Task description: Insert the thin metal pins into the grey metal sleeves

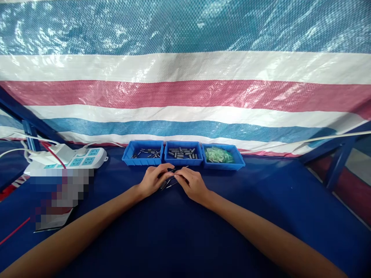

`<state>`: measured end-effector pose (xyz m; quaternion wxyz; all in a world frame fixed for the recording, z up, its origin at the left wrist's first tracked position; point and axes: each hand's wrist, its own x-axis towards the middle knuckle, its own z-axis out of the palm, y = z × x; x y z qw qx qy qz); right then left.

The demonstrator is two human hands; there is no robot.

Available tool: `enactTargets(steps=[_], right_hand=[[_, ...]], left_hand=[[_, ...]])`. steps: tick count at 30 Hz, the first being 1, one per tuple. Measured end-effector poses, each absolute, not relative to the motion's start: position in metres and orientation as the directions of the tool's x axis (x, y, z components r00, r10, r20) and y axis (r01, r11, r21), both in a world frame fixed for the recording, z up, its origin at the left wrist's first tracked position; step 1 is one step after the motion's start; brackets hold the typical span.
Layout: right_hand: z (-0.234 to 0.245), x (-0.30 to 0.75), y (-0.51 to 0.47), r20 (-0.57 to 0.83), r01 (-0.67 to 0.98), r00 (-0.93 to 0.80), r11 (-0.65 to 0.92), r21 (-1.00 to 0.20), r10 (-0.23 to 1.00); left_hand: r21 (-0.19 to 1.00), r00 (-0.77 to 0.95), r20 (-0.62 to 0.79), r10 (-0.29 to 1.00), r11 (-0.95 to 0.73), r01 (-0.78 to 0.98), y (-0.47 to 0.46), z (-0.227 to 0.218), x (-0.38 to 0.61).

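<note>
My left hand (155, 180) and my right hand (193, 183) meet just in front of the blue bins, fingertips nearly touching. Both have thumb and fingers pinched together; whatever they grip is too small to make out. On the table below lie a few thin dark rods with silver ends (171, 185), partly covered by the fingers. Behind the hands stand three blue bins. The left bin (142, 161) contains slim dark and silver rods, the middle bin (183, 162) short grey cylinders (179, 155), and the right bin (224, 166) pale green, plastic-looking pieces (217, 155).
A white power strip (98, 156) with plugs and cables sits at the left, near a flat device (55, 220) that is partly blurred out. Striped plastic sheeting (185, 92) hangs behind the blue table (179, 239). Blue frame bars (340, 162) rise at both sides.
</note>
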<state>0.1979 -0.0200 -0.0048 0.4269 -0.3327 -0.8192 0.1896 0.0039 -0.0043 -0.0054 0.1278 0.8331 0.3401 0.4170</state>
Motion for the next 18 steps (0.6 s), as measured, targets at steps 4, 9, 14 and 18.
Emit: enactTargets(steps=[4,9,14,18], right_hand=[[-0.003,0.199,-0.021,0.569,0.414,-0.307,0.645,-0.642,0.763],[-0.002,0.198,-0.020,0.547,0.419,-0.403,0.679,-0.602,0.734],[-0.003,0.197,-0.023,0.526,0.455,-0.537,0.751,-0.478,0.660],[-0.004,0.197,-0.023,0.520,0.491,-0.537,0.747,-0.448,0.664]], left_hand=[[0.486,0.410,0.627,0.663,-0.744,0.459,-0.005,0.001,0.007],[0.466,0.375,0.669,0.642,-0.755,0.462,-0.005,0.005,0.007],[0.459,0.393,0.656,0.645,-0.753,0.470,-0.007,0.004,0.005],[0.452,0.431,0.670,0.604,-0.793,0.409,-0.011,0.006,0.007]])
